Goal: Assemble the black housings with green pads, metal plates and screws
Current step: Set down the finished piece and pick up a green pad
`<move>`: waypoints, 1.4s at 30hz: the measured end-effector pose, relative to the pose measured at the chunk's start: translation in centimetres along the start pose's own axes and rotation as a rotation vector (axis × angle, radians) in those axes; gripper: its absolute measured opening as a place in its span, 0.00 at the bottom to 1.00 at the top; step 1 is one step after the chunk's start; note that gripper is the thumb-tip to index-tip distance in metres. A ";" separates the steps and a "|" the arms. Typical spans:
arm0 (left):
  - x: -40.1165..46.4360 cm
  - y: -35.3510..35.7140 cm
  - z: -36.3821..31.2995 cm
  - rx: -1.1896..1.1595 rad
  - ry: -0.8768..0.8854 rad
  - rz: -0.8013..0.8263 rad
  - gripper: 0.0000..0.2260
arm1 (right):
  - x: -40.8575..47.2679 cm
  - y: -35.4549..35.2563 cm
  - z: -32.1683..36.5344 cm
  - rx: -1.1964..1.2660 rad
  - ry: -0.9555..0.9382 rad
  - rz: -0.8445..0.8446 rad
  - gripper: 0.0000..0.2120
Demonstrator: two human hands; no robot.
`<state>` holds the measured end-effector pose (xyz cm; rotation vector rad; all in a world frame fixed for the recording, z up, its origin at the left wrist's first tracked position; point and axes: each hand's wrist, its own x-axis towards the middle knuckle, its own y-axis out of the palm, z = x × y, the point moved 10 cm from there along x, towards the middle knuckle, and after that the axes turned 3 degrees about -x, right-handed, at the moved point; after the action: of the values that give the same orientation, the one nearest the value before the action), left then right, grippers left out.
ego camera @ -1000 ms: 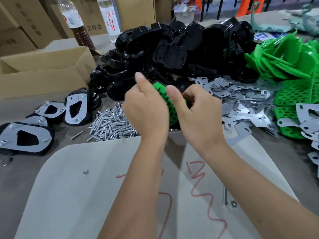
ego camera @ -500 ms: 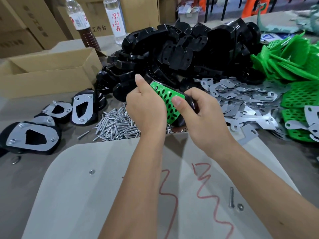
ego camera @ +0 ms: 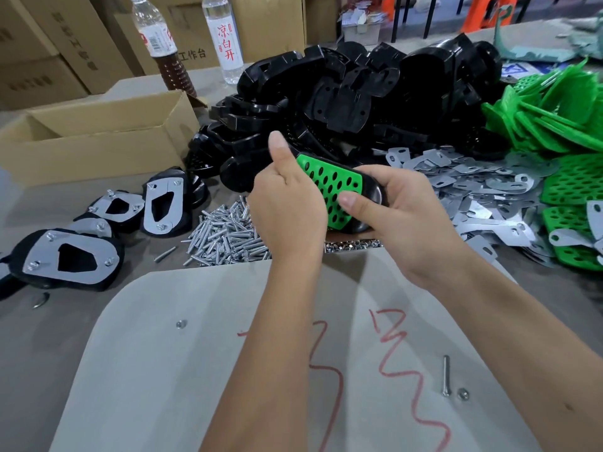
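While both hands are raised above the desk, the piece in work sits between them; details follow.

Left hand: left hand [ego camera: 287, 203] curls round the near left edge of the black housing [ego camera: 372, 190], thumb sticking up; fingers are hidden behind the piece, so how far they wrap I cannot tell.

Right hand: right hand [ego camera: 401, 210] grasps the housing's right end, thumb laid across the green pad [ego camera: 336, 187]; fingers reach round the far side.

Piece in work: green pad lies seated in the face of the housing, holes showing; the pair is held in the air, tilted, in front of the heap of housings [ego camera: 359, 99]; neither plate nor screw is on it that I can see.

Step, as I judge it: pressing the pad home into the housing; plate and screws are yet to come.

How it will handle: housing looks like stiff moulded plastic, light, glossy and so a little slippery; best taken by its rims at both ends, as now; pad looks thin and bendy, so press with a thumb flat near its edges, not the middle.

Supplies: screws [ego camera: 225, 236] heaped just behind the grey board [ego camera: 163, 370]; metal plates [ego camera: 473, 187] spread to the right; more green pads [ego camera: 567, 197] beyond them.

Finished pieces: several housings with plates screwed on [ego camera: 68, 256] lie at the left of the desk [ego camera: 29, 337]; a cardboard box [ego camera: 98, 138] stands behind them.
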<state>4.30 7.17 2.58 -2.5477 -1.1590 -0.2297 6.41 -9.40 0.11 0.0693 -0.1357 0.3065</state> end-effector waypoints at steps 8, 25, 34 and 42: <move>0.5 1.6 -2.0 0.072 0.282 0.218 0.29 | 0.2 -0.6 0.0 -0.001 0.009 0.053 0.07; -1.6 4.7 3.3 -0.418 -0.414 0.339 0.25 | 0.3 -1.5 0.9 0.017 -0.104 0.164 0.11; -1.8 4.4 3.0 -0.398 -0.368 0.309 0.25 | 0.7 -3.5 1.2 -0.079 -0.215 -0.187 0.19; -5.5 8.0 0.3 -0.664 -0.448 0.835 0.13 | 0.5 -6.0 1.1 -0.394 -0.153 -0.374 0.14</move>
<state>6.71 -1.46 -1.06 -3.5303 0.0093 0.2140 8.58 -15.04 1.00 -0.2707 -0.3274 -0.1026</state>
